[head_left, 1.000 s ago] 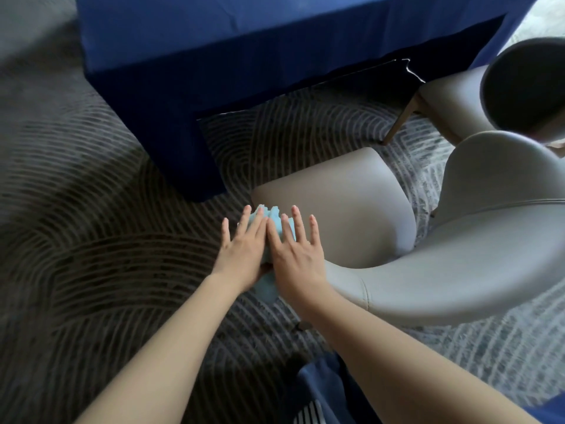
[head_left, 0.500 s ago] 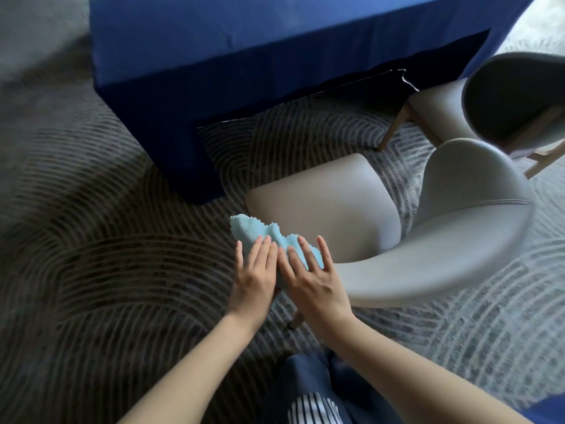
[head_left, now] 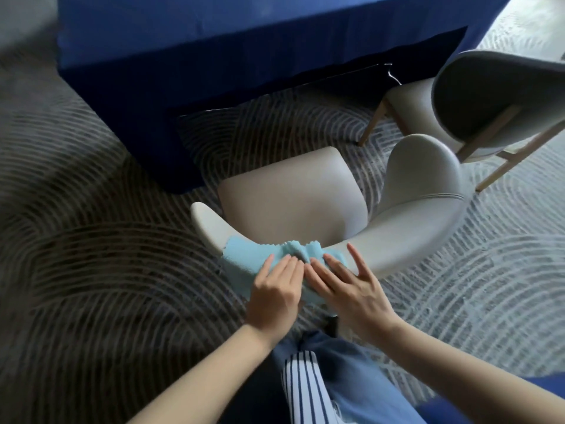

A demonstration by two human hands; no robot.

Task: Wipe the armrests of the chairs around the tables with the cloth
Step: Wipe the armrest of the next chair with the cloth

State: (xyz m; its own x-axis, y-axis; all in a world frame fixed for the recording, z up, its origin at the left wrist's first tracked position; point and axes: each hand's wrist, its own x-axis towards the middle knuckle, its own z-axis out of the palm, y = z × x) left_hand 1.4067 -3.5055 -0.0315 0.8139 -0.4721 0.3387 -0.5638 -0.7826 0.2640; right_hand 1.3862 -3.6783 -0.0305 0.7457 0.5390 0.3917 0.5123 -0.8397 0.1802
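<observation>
**Clerk:** Floor and room?

**Inspector:** Grey carpet (head_left: 91, 270) with a pale pattern of curved lines, across all the floor in view. A table (head_left: 214, 41) draped in dark blue stands at the top. Along its middle stretch the drape stops short of the carpet.

**Clerk:** The work item?

**Inspector:** A pale grey upholstered chair (head_left: 290, 191) faces the table. The light blue cloth (head_left: 244, 255) lies draped over its near armrest (head_left: 211, 223), a little back from the rounded tip. Both hands lie flat on the cloth, fingers straight, gripping nothing. The left hand (head_left: 275, 293) presses the cloth's middle. The right hand (head_left: 351, 289) is just beside it, fingers spread, the outer ones reaching onto the bare upholstery.

**Clerk:** Any change from the earlier frame?

**Inspector:** Yes. Half a second ago the cloth covered the armrest's tip. Now the tip is bare, and the cloth and both hands sit further back along the curve, towards the backrest. The hands were flat then as well.

**Clerk:** Surroundings and obstructions?

**Inspector:** A second chair (head_left: 489, 96), with a dark grey shell and pale wooden legs, stands at the upper right, well apart from the hands. The first chair's far armrest (head_left: 422, 166) is near its legs. The person's blue and striped clothing (head_left: 302, 390) fills the bottom edge. The hands cover the cloth's near part, so I cannot tell how it hangs there.
</observation>
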